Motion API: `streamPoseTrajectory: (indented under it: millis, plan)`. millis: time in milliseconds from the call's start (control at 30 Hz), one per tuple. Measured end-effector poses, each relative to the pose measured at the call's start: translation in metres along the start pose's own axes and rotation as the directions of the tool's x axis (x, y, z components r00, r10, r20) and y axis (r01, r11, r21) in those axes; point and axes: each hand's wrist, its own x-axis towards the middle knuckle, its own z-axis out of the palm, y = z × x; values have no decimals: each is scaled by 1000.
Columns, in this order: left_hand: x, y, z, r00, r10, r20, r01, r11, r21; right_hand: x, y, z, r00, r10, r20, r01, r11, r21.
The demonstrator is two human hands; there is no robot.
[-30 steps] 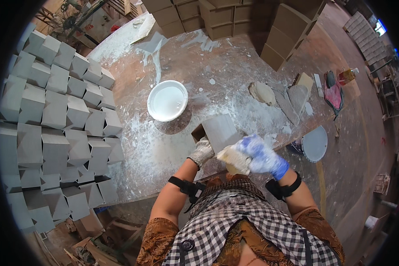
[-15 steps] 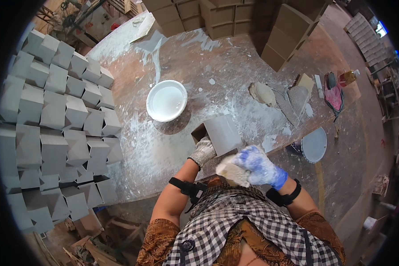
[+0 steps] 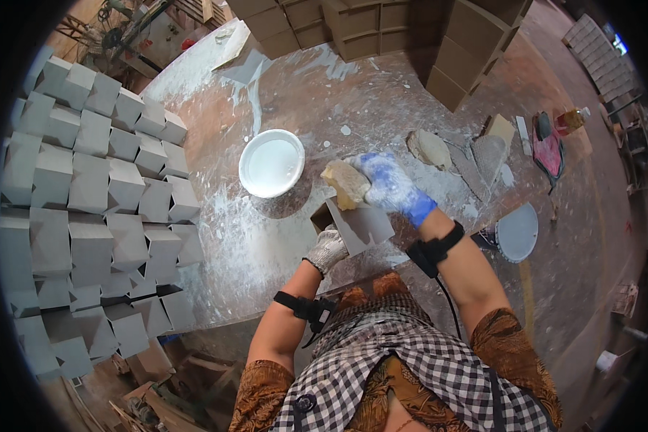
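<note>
In my left hand (image 3: 327, 250), which wears a grey knitted glove, is a small open-ended box (image 3: 367, 229) with a whitish-grey coat. Its fingers reach in at the box's dark open end and are partly hidden. My right hand (image 3: 392, 183), in a blue and white glove, grips a rough yellowish sponge (image 3: 345, 186) over the box's far edge. Whether the sponge touches the box I cannot tell. Just beyond, to the left, a white bowl (image 3: 266, 194) of white liquid stands on the stained table (image 3: 223, 237).
Stacked grey-coated boxes (image 3: 90, 173) fill the left side. Brown compartmented boxes (image 3: 360, 36) stand at the back. Toward the right lie another sponge-like lump (image 3: 430, 150), a grey mesh cloth (image 3: 488, 162) and a pink item (image 3: 546, 155). A bottle (image 3: 572, 121) and a lidded bucket (image 3: 517, 232) are farther right.
My right hand has carried the sponge from near my waist, away from me and leftward, to the box's far edge. The box has tilted slightly in my left hand.
</note>
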Motion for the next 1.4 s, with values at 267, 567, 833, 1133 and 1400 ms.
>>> streamPoseTrajectory:
  millis: [267, 567, 833, 1133, 1400]
  plan:
    - [-2, -11, 14, 987, 68, -148, -96, 977, -189, -135, -20, 28, 975, 116, 189, -103, 992, -73]
    - [-20, 9, -10, 983, -122, 136, 155, 158, -975, -85, -46, 1, 941, -270, -203, 162, 888, -431]
    - [41, -37, 9, 950, 197, -244, -192, 980, 44, -27, 5, 8, 960, -98, -263, 37, 973, -227]
    - [33, -40, -11, 954, 206, -218, -259, 932, -254, -84, -63, 15, 957, 288, -43, -173, 682, 710]
    - [49, -48, 4, 945, 214, -249, -299, 873, -385, 3, 6, 16, 970, -70, -234, 138, 949, 284]
